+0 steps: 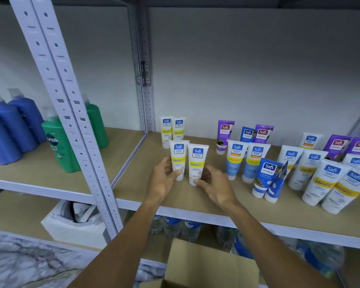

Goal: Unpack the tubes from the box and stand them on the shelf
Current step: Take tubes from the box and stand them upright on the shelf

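The left front tube [178, 157] and right front tube [197, 161] are white, each with a blue logo square and a yellow band. At three o'clock stand white-and-pale-blue tubes [234, 163] and deep blue tubes [266, 173], with purple tubes [224, 132] at one o'clock. At nine o'clock are royal-blue bottles [13, 125] and green bottles [56, 146]. The shelf board [137, 183] is tan, the hole-punched uprights [58, 80] pale grey, and the box [206, 265] at six o'clock brown.

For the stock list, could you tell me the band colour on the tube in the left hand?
Yellow, on a white tube, clearest in the head view.
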